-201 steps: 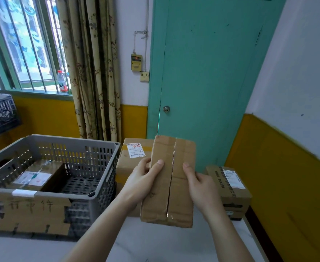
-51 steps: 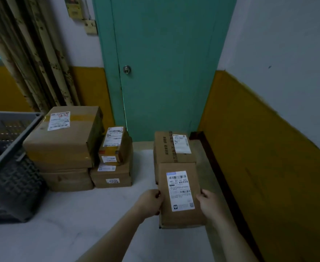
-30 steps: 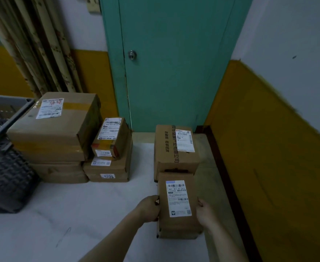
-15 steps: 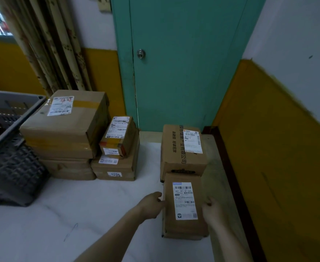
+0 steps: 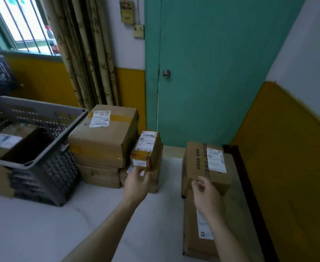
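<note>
Flat parcel (image 5: 193,233): I have released it; it now lies on the desk (image 5: 42,233), lower right.
Left grip (image 5: 136,183): moved up to the small labelled box (image 5: 146,148), mid-frame; contact blurred.
Right grip (image 5: 205,193): lifted off, empty.
Grey crate (image 5: 57,137): back in view, left.

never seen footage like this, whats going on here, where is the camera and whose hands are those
There is no machine here: a person wears one wide-angle camera on the head, looking forward and down, so the two arms coming in from below are their own. The white table holds cardboard parcels. A long box with a label lies flat near the right edge, a second box behind it. The right hand hovers over the long box, fingers loosely curled, holding nothing. The left hand reaches toward a small box atop a stack; it is blurred, so I cannot tell whether it touches. A grey crate stands at the left.
</note>
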Action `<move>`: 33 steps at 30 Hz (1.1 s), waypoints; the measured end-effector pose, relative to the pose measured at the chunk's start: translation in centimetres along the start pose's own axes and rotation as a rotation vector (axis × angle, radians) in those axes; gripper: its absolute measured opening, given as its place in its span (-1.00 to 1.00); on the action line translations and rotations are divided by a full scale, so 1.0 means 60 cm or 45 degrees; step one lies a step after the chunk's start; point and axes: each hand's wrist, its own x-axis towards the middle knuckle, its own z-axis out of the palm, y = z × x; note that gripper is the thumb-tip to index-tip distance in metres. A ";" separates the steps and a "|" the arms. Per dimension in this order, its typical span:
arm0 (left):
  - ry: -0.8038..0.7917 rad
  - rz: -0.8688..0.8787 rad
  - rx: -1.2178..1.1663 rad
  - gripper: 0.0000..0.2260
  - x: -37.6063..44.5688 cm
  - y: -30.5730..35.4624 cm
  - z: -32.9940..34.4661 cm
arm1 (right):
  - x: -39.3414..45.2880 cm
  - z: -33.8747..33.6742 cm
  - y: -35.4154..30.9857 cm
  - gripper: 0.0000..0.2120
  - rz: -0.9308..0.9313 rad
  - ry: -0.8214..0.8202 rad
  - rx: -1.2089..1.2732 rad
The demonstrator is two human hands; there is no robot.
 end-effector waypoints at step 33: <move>-0.386 -0.026 -0.197 -0.63 0.185 -0.009 -0.051 | 0.123 0.255 -0.177 -0.70 0.285 -0.060 0.287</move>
